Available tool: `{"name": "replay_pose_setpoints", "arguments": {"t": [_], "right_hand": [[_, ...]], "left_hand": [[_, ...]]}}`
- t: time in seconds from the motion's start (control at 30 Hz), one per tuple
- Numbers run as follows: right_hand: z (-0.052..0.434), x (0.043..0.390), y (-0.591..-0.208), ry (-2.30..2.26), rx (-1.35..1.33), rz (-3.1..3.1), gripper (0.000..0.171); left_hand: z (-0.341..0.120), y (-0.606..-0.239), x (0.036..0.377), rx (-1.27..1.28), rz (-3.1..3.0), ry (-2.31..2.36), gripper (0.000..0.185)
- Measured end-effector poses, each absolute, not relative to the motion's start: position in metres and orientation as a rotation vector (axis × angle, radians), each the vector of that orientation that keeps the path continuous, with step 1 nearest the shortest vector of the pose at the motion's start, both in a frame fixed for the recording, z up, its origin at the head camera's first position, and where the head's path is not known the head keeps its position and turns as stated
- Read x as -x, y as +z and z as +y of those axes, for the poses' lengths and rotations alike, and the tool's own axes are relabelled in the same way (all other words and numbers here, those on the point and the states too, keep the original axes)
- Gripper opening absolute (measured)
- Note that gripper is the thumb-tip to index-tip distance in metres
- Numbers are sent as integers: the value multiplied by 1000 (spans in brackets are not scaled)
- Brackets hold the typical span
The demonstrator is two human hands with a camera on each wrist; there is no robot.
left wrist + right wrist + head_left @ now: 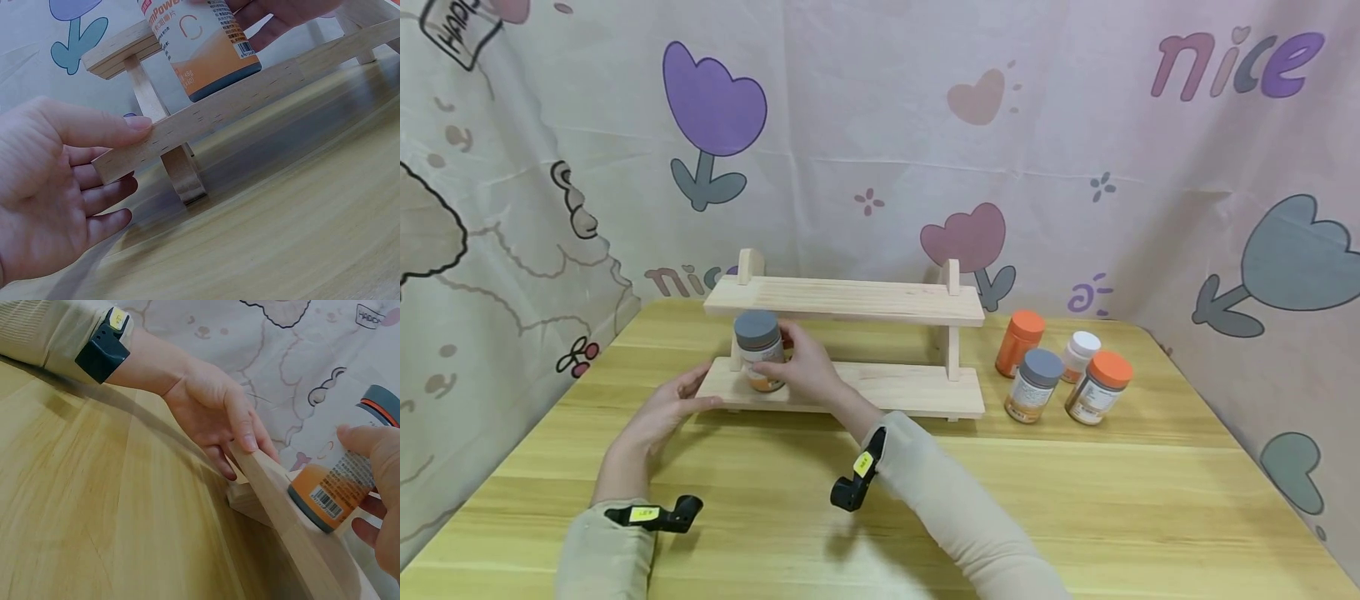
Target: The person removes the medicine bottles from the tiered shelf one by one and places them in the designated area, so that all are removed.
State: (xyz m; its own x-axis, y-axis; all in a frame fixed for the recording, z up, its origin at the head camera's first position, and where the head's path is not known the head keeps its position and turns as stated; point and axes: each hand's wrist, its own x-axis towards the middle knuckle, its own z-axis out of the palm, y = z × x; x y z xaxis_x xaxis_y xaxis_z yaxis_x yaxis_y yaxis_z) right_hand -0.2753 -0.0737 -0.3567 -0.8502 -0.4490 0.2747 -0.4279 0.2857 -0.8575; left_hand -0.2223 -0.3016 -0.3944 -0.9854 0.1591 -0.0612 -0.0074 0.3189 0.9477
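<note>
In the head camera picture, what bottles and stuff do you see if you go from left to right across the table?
Left hand → gray-lidded bottle held by the right hand → wooden rack → orange bottle → gray-capped bottle → white-capped bottle → orange-capped bottle.

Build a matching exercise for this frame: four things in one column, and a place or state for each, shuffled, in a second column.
Things:
1. left hand
2. grey-lidded bottle
3. white-lidded bottle
4. upper shelf board

Places or states:
A. bare, nothing standing on it
B. stands on the table, right of the rack, among three other bottles
C. rests against the left end of the lower shelf board, fingers straight
D. on the lower shelf board, held by the right hand

Pairs: 1-C, 2-D, 3-B, 4-A
</note>
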Motion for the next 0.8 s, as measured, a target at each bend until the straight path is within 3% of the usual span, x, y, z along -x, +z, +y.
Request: {"name": "replay_pose_setpoints", "arguments": {"t": [0.8], "right_hand": [[-51,270,-363,-1601,1011,2576,57]], "left_hand": [[-302,-395,224,-172,2408,1771,83]]}}
